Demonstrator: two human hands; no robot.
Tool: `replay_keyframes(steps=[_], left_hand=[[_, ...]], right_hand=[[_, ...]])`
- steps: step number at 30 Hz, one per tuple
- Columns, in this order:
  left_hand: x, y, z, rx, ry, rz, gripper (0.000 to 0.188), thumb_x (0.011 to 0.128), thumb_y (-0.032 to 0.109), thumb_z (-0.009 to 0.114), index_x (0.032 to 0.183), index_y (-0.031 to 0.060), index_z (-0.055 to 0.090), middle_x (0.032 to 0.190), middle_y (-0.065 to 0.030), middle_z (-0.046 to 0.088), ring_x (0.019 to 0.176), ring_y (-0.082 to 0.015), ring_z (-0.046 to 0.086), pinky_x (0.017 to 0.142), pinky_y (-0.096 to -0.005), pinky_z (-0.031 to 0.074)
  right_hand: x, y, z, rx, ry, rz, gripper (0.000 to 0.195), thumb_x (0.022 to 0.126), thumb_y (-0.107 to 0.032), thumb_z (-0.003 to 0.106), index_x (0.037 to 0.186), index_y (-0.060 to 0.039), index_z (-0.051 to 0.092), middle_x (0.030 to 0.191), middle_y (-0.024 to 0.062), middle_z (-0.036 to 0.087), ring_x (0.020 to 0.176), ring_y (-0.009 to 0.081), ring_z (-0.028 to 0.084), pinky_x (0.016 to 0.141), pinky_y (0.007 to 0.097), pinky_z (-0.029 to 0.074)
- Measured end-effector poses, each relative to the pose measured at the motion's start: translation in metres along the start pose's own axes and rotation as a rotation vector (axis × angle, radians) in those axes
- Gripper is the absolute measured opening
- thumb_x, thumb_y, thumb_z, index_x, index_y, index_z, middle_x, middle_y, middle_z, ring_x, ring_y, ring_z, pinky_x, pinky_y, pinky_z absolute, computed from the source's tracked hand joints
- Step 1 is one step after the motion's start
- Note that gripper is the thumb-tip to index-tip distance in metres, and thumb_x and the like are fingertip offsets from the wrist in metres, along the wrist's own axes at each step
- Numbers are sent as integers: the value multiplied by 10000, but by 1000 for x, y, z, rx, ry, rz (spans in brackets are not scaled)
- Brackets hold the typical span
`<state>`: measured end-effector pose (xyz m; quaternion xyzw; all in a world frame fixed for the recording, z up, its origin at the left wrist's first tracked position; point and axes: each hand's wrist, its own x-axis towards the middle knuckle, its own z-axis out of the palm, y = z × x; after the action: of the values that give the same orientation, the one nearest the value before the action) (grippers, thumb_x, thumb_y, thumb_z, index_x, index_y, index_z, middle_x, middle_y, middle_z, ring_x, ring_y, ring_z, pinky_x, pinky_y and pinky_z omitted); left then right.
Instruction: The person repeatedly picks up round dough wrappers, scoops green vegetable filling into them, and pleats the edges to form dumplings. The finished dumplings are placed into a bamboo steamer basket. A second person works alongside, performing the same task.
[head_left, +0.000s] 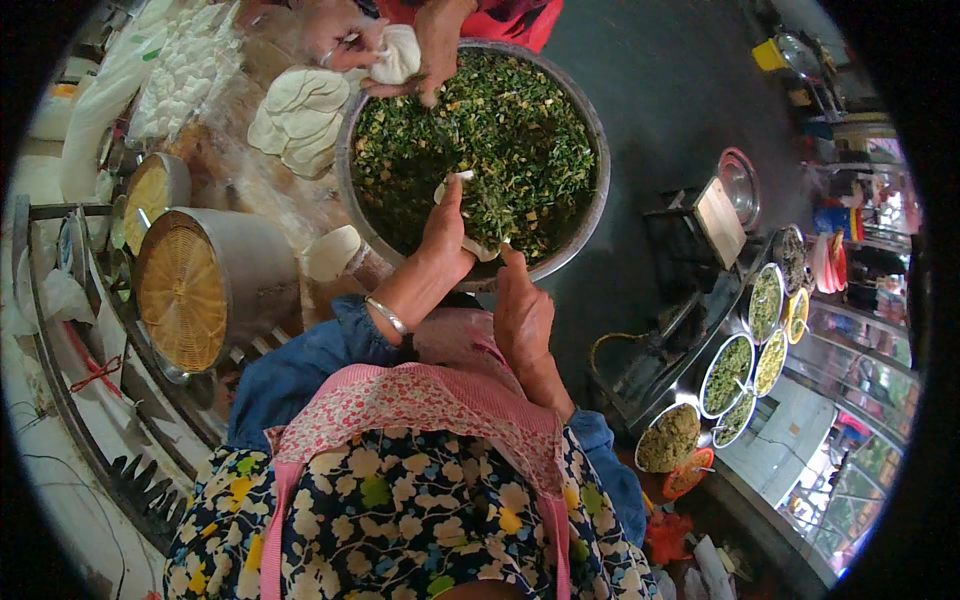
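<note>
A big metal bowl (596, 206) of chopped green filling (525, 112) stands before me. Over its near rim my left hand (444, 232) cups a dough wrapper (480, 250) that has green filling on it. My right hand (523, 304) is at the wrapper's right edge, its fingers closed around something thin that I cannot make out. Left of the bowl lie a stack of flat dough rounds (300, 112) and a single dough round (332, 253). At the bowl's far side another person's hands hold a white piece of dough (397, 56).
Dough pieces (195, 67) cover the floured board at the far left. Nearer stands a large metal pot (247, 262) with a woven basket (182, 289) at its mouth. Several filled bowls (727, 375) line a counter at the right, near a wooden board (720, 221).
</note>
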<state>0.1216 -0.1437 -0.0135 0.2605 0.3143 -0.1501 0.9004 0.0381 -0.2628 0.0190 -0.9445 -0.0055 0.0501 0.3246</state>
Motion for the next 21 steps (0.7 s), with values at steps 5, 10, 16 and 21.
replay_keyframes(steps=[5, 10, 16, 21], left_hand=[[12, 1, -13, -28, 34, 54, 419, 965, 478, 446, 1220, 157, 534, 1143, -46, 631, 991, -255, 625, 830, -458, 529], [14, 10, -22, -63, -51, 92, 413, 974, 440, 422, 1245, 145, 524, 1178, -51, 624, 1037, -260, 614, 877, -477, 509], [1, 22, -19, -105, -99, 26, 411, 997, 332, 337, 1307, 117, 498, 1255, -83, 589, 1143, -265, 563, 982, -469, 449], [5, 27, -29, -97, -206, 13, 397, 999, 305, 344, 1284, 91, 518, 1254, -97, 589, 1127, -268, 577, 979, -460, 458]], right_hand=[[-1, -1, 14, -95, 47, -125, 388, 871, -69, 517, 1252, -134, 551, 736, 174, 646, 622, 370, 631, 542, 456, 484], [2, -4, 18, -108, 59, -180, 428, 845, -42, 526, 1264, -129, 551, 779, 168, 660, 667, 358, 654, 561, 440, 505], [12, -7, 5, 223, 112, -172, 320, 904, -27, 514, 1215, -91, 553, 767, 224, 616, 696, 392, 636, 588, 394, 489], [12, -9, -6, 300, 144, -132, 297, 929, -25, 485, 1205, -106, 558, 765, 229, 604, 699, 376, 641, 588, 390, 480]])
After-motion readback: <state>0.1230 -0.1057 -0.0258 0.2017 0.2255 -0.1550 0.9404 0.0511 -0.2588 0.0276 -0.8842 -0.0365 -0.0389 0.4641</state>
